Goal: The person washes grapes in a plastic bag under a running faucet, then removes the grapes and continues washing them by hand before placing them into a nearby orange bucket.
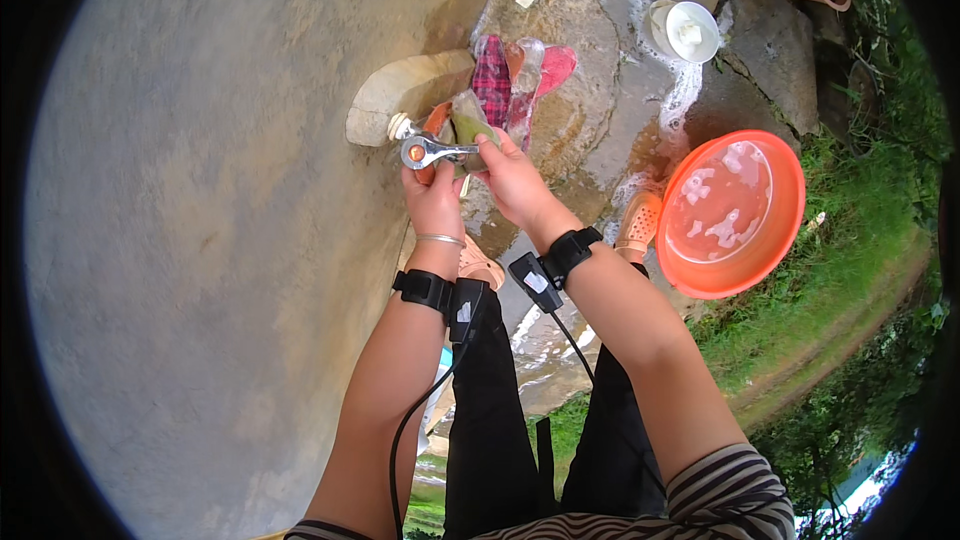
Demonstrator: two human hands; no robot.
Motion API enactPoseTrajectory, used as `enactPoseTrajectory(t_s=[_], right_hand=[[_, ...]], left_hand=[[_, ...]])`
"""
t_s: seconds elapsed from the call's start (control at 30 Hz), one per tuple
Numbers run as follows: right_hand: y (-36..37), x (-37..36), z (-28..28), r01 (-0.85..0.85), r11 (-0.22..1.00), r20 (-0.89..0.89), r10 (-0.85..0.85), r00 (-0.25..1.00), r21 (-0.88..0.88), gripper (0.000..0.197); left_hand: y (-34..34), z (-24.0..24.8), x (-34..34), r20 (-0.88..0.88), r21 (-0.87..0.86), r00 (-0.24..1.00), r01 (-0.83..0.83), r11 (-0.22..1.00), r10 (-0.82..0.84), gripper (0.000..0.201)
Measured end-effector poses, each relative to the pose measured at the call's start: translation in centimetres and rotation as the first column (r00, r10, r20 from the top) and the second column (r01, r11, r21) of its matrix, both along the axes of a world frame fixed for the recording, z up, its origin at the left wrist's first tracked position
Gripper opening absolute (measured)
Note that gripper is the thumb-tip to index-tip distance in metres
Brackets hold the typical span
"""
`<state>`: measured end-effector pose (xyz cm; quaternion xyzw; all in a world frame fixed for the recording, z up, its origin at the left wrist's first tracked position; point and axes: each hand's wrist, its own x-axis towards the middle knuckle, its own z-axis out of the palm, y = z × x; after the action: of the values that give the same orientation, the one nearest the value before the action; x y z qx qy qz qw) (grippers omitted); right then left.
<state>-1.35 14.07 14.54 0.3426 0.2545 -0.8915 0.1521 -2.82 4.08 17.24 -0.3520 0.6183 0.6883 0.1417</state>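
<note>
My left hand is below the metal lever tap, partly hidden by it, with its fingers closed on the lower end of an insole-like piece. That flat piece is olive green, and an orange part shows beside it behind the tap. My right hand grips the green piece from the right, its thumb close to the tip of the tap lever. Just beyond, a dark pink plaid piece and a bright pink one lie wet and foamy on the stone.
An orange basin with sudsy water stands at the right. Farther back is a white bowl with a pale lump inside, foam trailing from it. A concrete wall rises on the left. My feet wear orange clogs on wet stone.
</note>
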Motion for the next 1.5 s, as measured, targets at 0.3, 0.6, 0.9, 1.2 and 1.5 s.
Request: enactPoseTrajectory(t_s=[0.3, 0.6, 0.9, 1.2, 1.5], right_hand=[[0.7, -0.1, 0.3, 0.098, 0.988, 0.041, -0.103, 0.994, 0.117, 0.019], [-1.6, 1.3, -5.0, -0.048, 0.646, -0.194, 0.298, 0.934, 0.762, 0.021], [-1.5, 1.7, -0.6, -0.067, 0.465, -0.233, 0.556, 0.798, 0.883, 0.036], [-0.8, 1.9, -0.9, -0.004, 0.255, -0.177, 0.683, 0.709, 0.967, 0.032], [-0.3, 2.4, 0.9, -0.005, 0.166, -0.111, 0.677, 0.727, 0.986, 0.037]], left_hand=[[0.8, 0.9, 0.1, -0.032, -0.079, 0.994, -0.105, 0.991, 0.103, 0.039], [0.9, 0.7, 1.0, 0.007, -0.078, 0.999, -0.046, 0.996, 0.047, 0.043], [-0.8, 0.5, 1.2, -0.012, 0.219, 0.998, -0.050, 0.974, 0.054, 0.041], [-1.3, -1.2, 0.5, 0.159, 0.252, 0.987, -0.058, 0.966, 0.017, 0.030], [-2.4, -2.3, 1.3, 0.186, 0.338, 0.980, -0.134, 0.932, 0.073, 0.026]])
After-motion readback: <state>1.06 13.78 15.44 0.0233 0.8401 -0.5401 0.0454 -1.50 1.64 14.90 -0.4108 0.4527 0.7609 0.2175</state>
